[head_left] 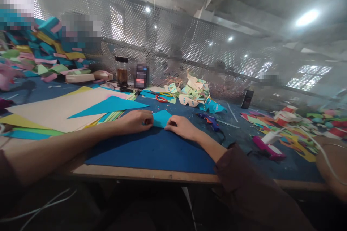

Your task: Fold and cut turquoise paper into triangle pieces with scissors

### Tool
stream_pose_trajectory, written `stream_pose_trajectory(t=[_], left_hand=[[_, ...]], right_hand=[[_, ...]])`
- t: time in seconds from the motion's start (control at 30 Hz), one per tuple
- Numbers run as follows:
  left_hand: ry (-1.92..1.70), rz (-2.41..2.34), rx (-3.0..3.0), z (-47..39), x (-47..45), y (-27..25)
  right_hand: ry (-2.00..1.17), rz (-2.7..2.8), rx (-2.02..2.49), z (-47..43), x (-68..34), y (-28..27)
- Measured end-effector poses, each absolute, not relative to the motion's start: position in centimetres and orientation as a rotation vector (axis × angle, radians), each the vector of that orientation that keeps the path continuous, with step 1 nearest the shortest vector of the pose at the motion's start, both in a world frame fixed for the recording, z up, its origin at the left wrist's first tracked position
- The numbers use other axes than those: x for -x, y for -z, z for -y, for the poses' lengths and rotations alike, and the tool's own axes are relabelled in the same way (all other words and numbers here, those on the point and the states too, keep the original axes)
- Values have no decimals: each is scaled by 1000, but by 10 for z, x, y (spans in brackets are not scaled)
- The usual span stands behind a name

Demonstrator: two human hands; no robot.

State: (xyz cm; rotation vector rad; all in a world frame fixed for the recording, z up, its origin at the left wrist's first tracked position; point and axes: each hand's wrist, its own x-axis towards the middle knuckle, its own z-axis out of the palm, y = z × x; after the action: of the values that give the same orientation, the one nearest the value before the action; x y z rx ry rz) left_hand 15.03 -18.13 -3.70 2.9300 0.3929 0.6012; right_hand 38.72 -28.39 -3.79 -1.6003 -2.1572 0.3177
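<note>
A small piece of blue paper (162,118) lies on the blue tabletop between my hands, its pointed top facing away from me. At its left edge my left hand (138,120) is closed, fingers curled and pinching the paper. My right hand (180,127) pinches the lower right corner between thumb and fingers. Just left of them rests a stack of coloured paper sheets (62,106), with a blue triangular sheet (108,106) on top. A blue glue gun (211,121) lies to the right of my right hand.
Red-handled scissors (161,98) and a pile of dotted paper pieces (193,92) lie behind my hands. A lidded jar (121,72) and a phone (141,75) stand farther back. At right is a magenta power strip (268,148) with a white cable. Folded paper pieces (48,54) are heaped at left.
</note>
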Motion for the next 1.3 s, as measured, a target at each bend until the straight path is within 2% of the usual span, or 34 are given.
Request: stream_pose_trajectory(t=[1.3], left_hand=[[-404, -669, -2766, 169, -145, 34]], right_hand=[[-316, 2148, 1670, 285, -388, 37]])
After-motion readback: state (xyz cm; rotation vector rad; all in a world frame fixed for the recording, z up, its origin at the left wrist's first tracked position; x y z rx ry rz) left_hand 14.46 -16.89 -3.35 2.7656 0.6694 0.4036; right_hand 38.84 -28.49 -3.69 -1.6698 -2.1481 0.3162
